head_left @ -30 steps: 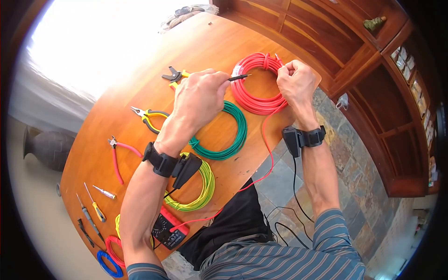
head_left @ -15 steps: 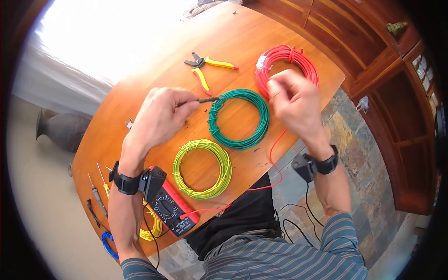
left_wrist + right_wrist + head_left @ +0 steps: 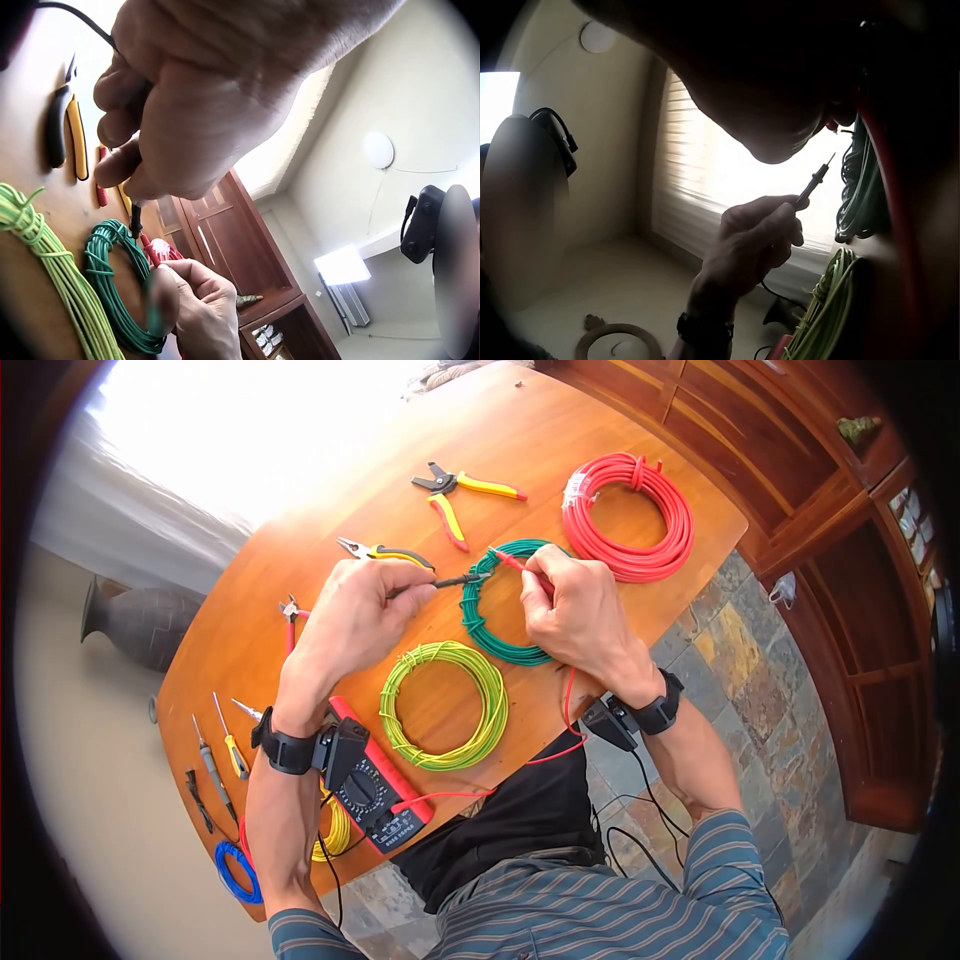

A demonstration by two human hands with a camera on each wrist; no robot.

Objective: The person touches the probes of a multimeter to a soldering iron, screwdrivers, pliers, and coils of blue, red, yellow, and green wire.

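Between its thumb and fingers, my left hand (image 3: 355,605) pinches a black test probe (image 3: 462,579), whose tip points right over the green wire coil (image 3: 472,617). My right hand (image 3: 580,605) grips a red test probe (image 3: 508,560) angled up and left across the same coil. The two probe tips are close to each other at the coil's upper left side. From the right hand a red lead runs down to the multimeter (image 3: 375,790), partly hidden by the left wrist. The right wrist view shows the black probe (image 3: 812,184) with its bare metal tip.
A yellow-green wire coil (image 3: 497,710) lies nearest me, a red coil (image 3: 680,520) at the far right. Wire strippers (image 3: 442,482) and combination pliers (image 3: 365,548) lie farther back. Screwdrivers (image 3: 235,756) and a blue coil (image 3: 222,860) are at the left edge.
Both hands have come back from the red coil to the green coil. The red probe in my right hand now shows, and the probe tips have drawn closer. The head view has shifted.
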